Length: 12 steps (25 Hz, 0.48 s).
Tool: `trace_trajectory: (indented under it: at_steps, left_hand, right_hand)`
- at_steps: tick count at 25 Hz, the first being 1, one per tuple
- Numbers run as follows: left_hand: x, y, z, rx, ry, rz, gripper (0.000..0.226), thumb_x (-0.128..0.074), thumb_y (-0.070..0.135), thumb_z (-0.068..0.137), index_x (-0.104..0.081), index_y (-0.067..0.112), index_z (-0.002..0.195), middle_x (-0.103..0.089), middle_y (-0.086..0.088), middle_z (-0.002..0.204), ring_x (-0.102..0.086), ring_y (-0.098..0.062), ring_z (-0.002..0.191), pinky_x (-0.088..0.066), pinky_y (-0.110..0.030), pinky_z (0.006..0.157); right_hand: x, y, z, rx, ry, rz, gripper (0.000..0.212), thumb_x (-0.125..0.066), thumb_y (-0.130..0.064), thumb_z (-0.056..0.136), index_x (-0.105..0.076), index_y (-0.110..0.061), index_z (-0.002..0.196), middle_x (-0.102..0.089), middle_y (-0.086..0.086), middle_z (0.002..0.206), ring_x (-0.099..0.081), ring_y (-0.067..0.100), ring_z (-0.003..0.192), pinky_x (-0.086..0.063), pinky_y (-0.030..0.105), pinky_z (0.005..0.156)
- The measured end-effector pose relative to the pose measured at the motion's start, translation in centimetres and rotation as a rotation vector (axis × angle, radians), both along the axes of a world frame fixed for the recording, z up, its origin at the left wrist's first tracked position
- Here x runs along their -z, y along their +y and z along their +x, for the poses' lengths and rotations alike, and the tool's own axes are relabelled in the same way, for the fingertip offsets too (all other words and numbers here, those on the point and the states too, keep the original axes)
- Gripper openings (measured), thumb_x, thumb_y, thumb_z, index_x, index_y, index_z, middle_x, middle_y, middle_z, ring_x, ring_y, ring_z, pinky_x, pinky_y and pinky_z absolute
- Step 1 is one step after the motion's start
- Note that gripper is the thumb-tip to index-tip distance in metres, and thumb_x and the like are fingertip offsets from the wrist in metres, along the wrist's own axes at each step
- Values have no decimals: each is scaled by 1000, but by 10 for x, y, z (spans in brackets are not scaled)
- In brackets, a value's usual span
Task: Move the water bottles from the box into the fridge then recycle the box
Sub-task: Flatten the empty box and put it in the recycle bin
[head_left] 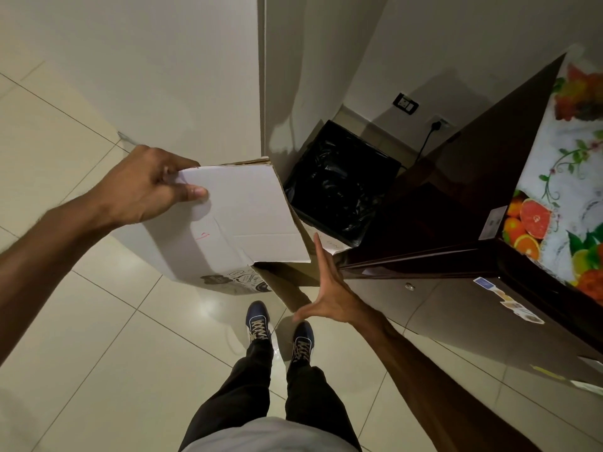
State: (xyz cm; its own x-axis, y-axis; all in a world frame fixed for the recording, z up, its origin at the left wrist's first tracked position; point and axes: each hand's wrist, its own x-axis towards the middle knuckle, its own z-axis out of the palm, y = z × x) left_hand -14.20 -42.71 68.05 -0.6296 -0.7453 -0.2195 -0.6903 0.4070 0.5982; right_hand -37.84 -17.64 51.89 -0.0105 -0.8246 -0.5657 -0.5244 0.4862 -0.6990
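Note:
A white cardboard box hangs above the floor, tilted, with a flap folded across its top. My left hand grips its far left corner, thumb on the flap. My right hand is flat and spread, fingers pointing up beside the box's right edge; whether it touches the box is unclear. A bin lined with a black bag stands just right of the box, in the wall corner. The dark fridge is on the right, its door shut. No water bottles are in view.
The fridge top carries a fruit-print cover. A wall socket with a plugged cable is behind the bin. A white wall edge rises behind the box. My two feet stand on pale floor tiles.

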Motion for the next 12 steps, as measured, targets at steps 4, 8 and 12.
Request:
trace_trajectory:
  at_steps: [4,8,12]
  left_hand:
    - [1,-1,-6,27,-12,21,12,-73,16,86,-77,11,95,-71,-10,82,-59,-33,80,-45,-29,68]
    - [-1,0,-16,122,-8,10,5,-72,19,86,-74,20,82,-70,-6,79,-60,-31,78,-47,-33,69]
    - [-3,2,-24,210,32,4,15,-60,41,81,-62,33,69,-66,2,69,-59,-25,69,-45,-32,62]
  right_hand:
    - [5,1,4,99,56,-40,143,-92,-40,66,21,-46,153,12,-9,167,-1,25,154,-21,57,116]
    - [15,0,-12,276,104,-89,92,-82,-41,78,-26,-44,151,-40,-6,153,-39,20,142,-43,51,110]
    - [16,-9,-30,236,206,-135,47,-82,-40,79,-57,-30,118,-67,-3,116,-66,16,106,-62,41,83]
